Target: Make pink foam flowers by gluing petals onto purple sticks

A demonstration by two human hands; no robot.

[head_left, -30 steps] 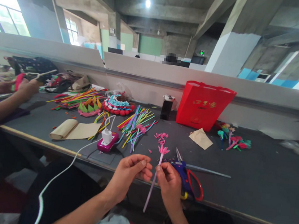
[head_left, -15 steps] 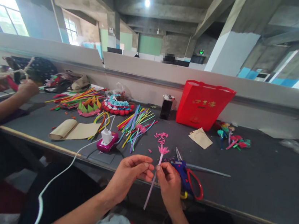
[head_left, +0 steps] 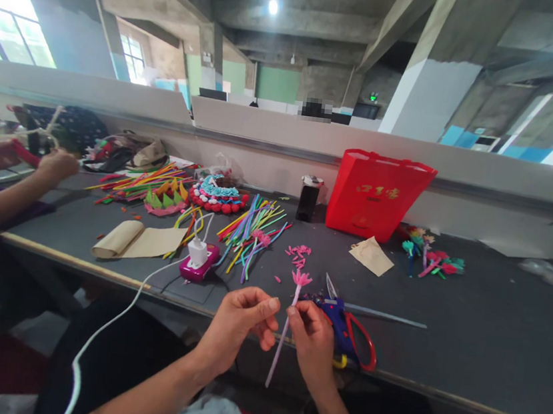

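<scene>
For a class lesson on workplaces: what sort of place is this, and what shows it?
Probably a craft workshop: the right hand holds a pink flower on a thin lilac stem, loose multicoloured stems lie on a long dark-grey table, and bare concrete beams run overhead.

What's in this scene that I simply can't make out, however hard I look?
All in the head view:
Inside the red bag: hidden by its front.
The bag's gold lettering: too blurred to read.
Whether the left hand pinches anything: too small to tell.
Part of the pink flower's stem: covered by the right hand.
The neighbour's arms: cut off by the left edge.
</scene>
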